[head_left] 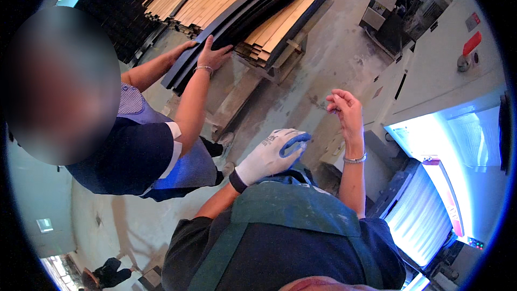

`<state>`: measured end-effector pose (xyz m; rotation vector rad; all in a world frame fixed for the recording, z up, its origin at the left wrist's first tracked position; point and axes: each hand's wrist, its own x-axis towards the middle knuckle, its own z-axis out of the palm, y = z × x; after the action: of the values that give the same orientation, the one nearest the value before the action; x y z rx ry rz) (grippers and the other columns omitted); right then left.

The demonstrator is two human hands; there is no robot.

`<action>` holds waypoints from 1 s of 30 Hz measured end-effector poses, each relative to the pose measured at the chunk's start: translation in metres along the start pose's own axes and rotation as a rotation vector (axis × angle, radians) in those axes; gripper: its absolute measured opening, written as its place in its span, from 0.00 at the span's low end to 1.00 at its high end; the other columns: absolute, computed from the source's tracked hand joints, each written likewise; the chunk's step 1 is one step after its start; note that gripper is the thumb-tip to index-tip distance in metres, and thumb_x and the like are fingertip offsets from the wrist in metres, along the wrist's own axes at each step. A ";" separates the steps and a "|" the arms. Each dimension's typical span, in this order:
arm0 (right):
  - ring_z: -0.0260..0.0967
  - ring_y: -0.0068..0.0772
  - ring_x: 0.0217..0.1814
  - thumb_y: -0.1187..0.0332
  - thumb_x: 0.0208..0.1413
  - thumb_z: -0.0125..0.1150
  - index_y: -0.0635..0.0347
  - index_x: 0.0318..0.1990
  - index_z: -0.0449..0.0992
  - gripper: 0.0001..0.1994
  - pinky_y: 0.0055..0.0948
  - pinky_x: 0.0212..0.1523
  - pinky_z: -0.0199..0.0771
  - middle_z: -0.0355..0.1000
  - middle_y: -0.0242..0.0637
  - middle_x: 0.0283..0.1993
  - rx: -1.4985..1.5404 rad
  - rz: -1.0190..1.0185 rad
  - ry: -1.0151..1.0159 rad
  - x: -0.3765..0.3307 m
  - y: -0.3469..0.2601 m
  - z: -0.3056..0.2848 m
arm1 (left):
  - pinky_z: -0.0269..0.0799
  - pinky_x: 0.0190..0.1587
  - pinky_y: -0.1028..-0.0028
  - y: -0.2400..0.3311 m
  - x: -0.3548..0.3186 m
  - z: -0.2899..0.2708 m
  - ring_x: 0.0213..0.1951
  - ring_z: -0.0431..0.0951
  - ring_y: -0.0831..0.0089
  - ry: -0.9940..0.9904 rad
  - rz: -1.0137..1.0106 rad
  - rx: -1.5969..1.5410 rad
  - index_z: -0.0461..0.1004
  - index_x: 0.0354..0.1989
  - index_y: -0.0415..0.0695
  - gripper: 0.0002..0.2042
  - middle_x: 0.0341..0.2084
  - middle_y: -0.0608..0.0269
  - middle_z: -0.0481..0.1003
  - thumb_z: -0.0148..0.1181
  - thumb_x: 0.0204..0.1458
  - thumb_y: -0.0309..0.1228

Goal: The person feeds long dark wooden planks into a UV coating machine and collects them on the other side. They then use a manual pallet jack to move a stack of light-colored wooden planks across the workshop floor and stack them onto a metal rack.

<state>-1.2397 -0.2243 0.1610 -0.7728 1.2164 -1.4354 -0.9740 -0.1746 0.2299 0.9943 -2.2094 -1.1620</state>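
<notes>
My left hand [272, 153] wears a white glove with a blue palm and is in front of my green apron [285, 207]. Its fingers curve away from the thumb, and no object shows between them. Bare and raised on the right, my right hand [349, 112] has loosely bent fingers and nothing visible in it. A bracelet [355, 159] circles that wrist. To my left, a co-worker's hands [214, 56] grip one end of several long dark boards [237, 19]. Those boards lie across a stack of light wooden boards [274, 35].
On my right stands a pale machine cabinet [441, 75] with a red control [472, 43]. Its lit opening glows blue-white over a ribbed bed [420, 215]. A wooden support [239, 97] sits beneath the stack. Dark stacked pieces [113, 11] rise at the far left. Another person [110, 274] is at lower left.
</notes>
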 end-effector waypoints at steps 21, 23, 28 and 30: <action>0.77 0.25 0.37 0.66 0.63 0.61 0.67 0.48 0.76 0.13 0.25 0.39 0.78 0.79 0.41 0.42 0.082 0.303 -0.381 0.096 0.090 0.194 | 0.68 0.59 0.62 -0.044 0.043 -0.120 0.55 0.74 0.53 0.190 -0.072 -0.080 0.76 0.56 0.45 0.18 0.51 0.48 0.75 0.59 0.57 0.31; 0.76 0.25 0.36 0.66 0.64 0.61 0.66 0.47 0.75 0.12 0.25 0.37 0.79 0.78 0.40 0.43 0.067 0.351 -0.348 0.109 0.094 0.210 | 0.66 0.63 0.64 -0.042 0.042 -0.128 0.58 0.73 0.55 0.171 -0.088 -0.063 0.75 0.57 0.42 0.18 0.54 0.48 0.74 0.56 0.57 0.28; 0.75 0.25 0.37 0.59 0.66 0.58 0.65 0.47 0.75 0.15 0.26 0.34 0.77 0.78 0.38 0.45 0.060 0.382 -0.261 0.142 0.110 0.223 | 0.66 0.63 0.64 -0.052 0.044 -0.142 0.58 0.74 0.56 0.191 -0.137 -0.111 0.75 0.57 0.40 0.18 0.54 0.49 0.74 0.56 0.58 0.29; 0.75 0.28 0.40 0.54 0.66 0.58 0.65 0.49 0.74 0.19 0.28 0.36 0.78 0.76 0.40 0.48 0.066 0.412 -0.252 0.148 0.115 0.226 | 0.66 0.63 0.64 -0.059 0.045 -0.145 0.58 0.74 0.56 0.201 -0.134 -0.155 0.75 0.57 0.40 0.18 0.55 0.48 0.74 0.56 0.59 0.29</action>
<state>-1.0314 -0.4197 0.0924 -0.5945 1.0541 -1.0025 -0.8831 -0.3061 0.2616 1.1532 -1.8917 -1.2128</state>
